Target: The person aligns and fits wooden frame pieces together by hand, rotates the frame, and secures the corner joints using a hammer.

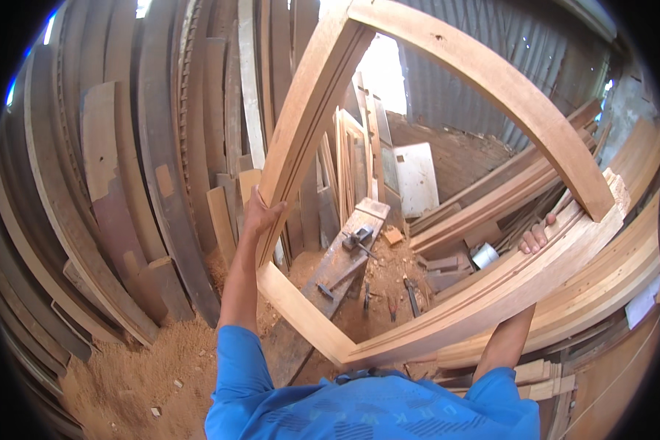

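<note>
A wooden frame [484, 77] of four joined pieces, with grooves along two of its sides, is held up in front of me. My left hand [262, 214] grips its left side piece, thumb across the face. Around the right side piece curl the fingers of my right hand [537, 233]; that forearm passes behind the wood, and the rest of the hand is hidden. Through the frame's opening a low wooden bench [330, 257] shows, with a hand plane [359, 237] on top and a hammer-like tool [325, 292] nearer me.
Tall boards [117, 198] lean along the left wall. Sawdust [136, 378] covers the floor. Hand tools [412, 297] lie beside the bench, near a white can [484, 255]. Long planks [601, 301] are stacked at the right, and more timber [491, 191] lies by the corrugated metal wall [484, 70].
</note>
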`<action>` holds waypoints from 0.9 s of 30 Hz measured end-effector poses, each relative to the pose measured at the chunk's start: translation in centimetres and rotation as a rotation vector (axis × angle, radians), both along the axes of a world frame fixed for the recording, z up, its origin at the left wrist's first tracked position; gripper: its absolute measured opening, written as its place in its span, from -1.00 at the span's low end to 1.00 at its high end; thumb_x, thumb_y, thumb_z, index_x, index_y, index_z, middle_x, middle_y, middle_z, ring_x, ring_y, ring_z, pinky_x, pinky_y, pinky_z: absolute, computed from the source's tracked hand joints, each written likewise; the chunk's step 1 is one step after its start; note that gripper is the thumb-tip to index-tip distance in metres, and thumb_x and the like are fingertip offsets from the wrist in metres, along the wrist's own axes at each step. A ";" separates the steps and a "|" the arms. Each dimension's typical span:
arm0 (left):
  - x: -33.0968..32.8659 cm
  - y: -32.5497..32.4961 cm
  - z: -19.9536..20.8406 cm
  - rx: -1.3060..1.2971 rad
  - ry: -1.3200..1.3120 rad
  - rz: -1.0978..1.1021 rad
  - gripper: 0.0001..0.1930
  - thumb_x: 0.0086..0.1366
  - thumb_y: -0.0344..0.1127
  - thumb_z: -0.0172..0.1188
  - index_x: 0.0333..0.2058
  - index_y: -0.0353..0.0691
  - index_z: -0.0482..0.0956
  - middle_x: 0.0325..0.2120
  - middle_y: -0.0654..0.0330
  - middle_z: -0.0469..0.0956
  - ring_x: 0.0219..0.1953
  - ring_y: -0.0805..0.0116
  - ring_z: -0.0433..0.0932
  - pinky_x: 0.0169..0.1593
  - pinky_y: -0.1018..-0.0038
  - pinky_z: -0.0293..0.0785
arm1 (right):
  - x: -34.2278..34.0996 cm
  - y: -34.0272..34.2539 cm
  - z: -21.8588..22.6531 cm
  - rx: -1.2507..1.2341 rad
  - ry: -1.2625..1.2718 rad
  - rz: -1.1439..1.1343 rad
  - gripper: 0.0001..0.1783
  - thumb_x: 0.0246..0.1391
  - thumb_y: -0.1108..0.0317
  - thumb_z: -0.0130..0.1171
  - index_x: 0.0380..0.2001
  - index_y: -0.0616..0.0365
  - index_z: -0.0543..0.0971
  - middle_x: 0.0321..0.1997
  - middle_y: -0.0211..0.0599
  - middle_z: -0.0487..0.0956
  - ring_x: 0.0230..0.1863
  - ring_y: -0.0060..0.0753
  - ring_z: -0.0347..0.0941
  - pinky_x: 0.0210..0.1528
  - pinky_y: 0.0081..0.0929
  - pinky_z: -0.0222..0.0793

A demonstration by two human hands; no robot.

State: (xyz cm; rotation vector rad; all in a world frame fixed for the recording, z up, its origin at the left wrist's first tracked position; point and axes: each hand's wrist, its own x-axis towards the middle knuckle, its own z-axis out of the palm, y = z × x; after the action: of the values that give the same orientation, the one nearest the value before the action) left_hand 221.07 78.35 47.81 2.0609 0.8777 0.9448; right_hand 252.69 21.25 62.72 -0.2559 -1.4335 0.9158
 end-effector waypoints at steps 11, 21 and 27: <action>-1.5 -4.1 2.4 0.178 0.099 0.107 -0.30 0.00 -0.10 0.49 0.03 -0.33 0.37 -0.23 -0.15 0.65 -0.09 -0.14 0.62 0.01 0.15 0.52 | -14.3 -0.4 -17.5 -0.329 0.662 -1.064 -0.32 0.33 -0.19 -0.15 0.13 0.23 0.41 -0.13 -0.04 0.52 -0.09 -0.07 0.49 0.07 -0.13 0.47; -4.3 -12.1 4.1 0.269 0.083 0.237 -0.28 -0.06 -0.17 0.49 0.08 -0.20 0.39 -0.31 -0.12 0.64 -0.15 -0.13 0.63 -0.04 0.17 0.55 | -5.1 -0.4 -24.0 -0.307 1.015 -0.991 -0.36 0.30 -0.21 -0.14 0.05 0.15 0.49 -0.07 0.01 0.56 -0.05 0.00 0.52 0.03 -0.05 0.50; -6.8 -14.9 5.3 0.357 0.036 0.307 -0.39 -0.05 -0.24 0.46 -0.01 -0.15 0.41 -0.37 -0.06 0.65 -0.23 -0.10 0.64 -0.14 0.13 0.55 | -3.7 0.0 -24.3 -0.419 0.850 -0.978 -0.39 0.30 -0.18 -0.11 0.03 0.15 0.51 -0.09 -0.01 0.58 -0.07 0.00 0.54 0.03 -0.03 0.51</action>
State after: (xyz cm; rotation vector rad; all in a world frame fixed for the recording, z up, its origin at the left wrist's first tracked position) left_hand 214.26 63.46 53.13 2.2851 1.1343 1.3113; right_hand 249.01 21.24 38.43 -0.7021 -0.2170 0.3810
